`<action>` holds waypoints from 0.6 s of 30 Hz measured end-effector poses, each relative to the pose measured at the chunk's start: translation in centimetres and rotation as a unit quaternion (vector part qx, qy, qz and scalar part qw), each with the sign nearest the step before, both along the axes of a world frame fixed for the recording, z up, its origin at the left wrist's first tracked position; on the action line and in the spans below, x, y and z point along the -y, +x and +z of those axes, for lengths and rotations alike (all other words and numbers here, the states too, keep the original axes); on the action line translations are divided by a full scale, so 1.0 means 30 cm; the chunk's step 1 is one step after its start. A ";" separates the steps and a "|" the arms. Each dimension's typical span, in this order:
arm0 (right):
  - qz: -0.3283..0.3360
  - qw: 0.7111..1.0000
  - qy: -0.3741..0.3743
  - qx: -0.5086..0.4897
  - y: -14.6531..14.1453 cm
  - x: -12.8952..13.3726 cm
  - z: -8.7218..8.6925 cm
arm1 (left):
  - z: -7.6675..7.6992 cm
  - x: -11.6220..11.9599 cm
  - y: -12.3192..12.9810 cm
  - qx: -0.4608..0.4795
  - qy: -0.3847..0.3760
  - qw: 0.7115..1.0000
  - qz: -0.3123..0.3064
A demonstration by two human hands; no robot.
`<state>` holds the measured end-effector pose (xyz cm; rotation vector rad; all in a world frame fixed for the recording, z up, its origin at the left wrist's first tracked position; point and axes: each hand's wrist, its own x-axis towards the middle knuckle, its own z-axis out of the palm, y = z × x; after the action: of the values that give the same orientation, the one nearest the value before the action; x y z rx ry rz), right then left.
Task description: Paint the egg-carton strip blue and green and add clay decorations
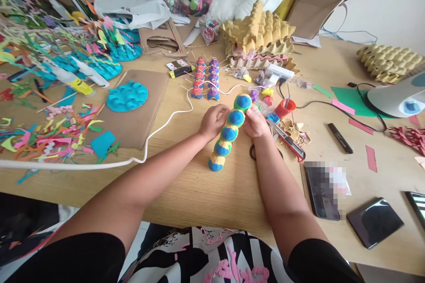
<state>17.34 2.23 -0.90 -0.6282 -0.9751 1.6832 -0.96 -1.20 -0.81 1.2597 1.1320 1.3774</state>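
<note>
A strip of egg-carton cups [229, 134], painted blue and green with bare yellowish patches, is held slanting above the table. My right hand [256, 123] grips its far end from the right, thumb and fingers closed on the edge. On the other side, my left hand [213, 122] has its fingers curled against the strip near the upper cups; its fingertips are partly hidden behind it. Beyond my hands stand a red painted egg-carton strip [199, 75] and a purple one [213, 78], both with thin sticks poking out.
A red cutter knife [292, 141] and a small red cup [286, 107] lie right of my hands. A white cable [166, 119] crosses the left side. Egg trays [259, 31] are stacked behind. Paper scraps [43, 135], a blue disc [127, 96] and a phone [320, 194] surround the work area.
</note>
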 end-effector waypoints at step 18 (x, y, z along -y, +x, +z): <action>0.009 1.000 -0.006 -0.004 0.008 -0.012 -0.023 | 0.013 -0.105 -0.019 -0.201 0.027 0.979 0.033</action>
<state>17.57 2.58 -1.57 -0.6216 -0.9687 1.7060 -1.52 1.94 -0.41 1.6007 1.4269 1.2372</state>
